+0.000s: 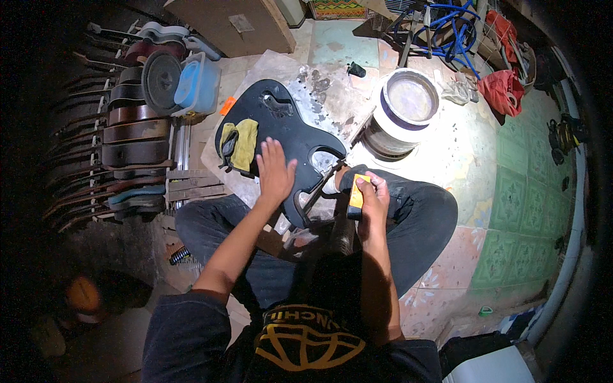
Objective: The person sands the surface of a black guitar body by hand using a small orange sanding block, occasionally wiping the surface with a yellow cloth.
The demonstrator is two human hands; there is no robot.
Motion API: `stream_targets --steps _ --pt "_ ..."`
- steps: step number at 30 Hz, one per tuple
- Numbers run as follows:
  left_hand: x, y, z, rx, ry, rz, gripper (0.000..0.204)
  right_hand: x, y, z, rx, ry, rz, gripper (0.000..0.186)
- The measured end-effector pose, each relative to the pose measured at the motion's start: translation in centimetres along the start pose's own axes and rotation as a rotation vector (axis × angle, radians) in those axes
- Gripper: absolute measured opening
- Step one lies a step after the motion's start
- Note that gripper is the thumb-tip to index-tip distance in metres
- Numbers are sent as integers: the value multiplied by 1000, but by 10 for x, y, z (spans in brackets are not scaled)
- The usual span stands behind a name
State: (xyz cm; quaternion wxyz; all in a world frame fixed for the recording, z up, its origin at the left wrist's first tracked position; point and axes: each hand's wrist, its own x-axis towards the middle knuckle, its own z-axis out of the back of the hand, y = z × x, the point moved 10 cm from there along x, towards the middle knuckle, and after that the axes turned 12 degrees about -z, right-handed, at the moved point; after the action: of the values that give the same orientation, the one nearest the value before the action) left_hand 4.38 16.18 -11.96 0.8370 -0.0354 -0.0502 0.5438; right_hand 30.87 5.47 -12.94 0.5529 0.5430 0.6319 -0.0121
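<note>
A black electric guitar body [288, 129] lies flat on a pale sheet in front of my crossed legs. My left hand [274, 173] rests on its surface with fingers stretched out, holding nothing. Close to those fingertips, a yellow-green cloth [244, 148] lies on the body, with a dark grey patch on top. My right hand [375, 203] grips a small yellow-and-black block [359, 190] above my right leg, to the right of the guitar body. The underside of the block cannot be made out.
A round white bucket [391, 135] stands ahead to the right. Several guitars [131, 132] are racked along the left, beside a clear blue plastic tub [200, 83]. Blue tubing [456, 32] and a red cloth [500, 91] lie at the far right. A cardboard box [255, 32] stands far ahead.
</note>
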Motion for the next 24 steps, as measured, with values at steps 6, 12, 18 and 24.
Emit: stream_targets --steps 6,12,18,24 --pt "-70 -66 17 -17 225 -145 88 -4 4 2 -23 -5 33 44" --pt "-86 -83 29 71 299 -168 93 -12 8 -7 -56 21 44 43" --pt "-81 -63 30 113 185 -109 97 -18 10 -10 -59 4 24 42" --pt "-93 -90 24 48 255 -233 94 -15 9 -6 -40 13 21 42"
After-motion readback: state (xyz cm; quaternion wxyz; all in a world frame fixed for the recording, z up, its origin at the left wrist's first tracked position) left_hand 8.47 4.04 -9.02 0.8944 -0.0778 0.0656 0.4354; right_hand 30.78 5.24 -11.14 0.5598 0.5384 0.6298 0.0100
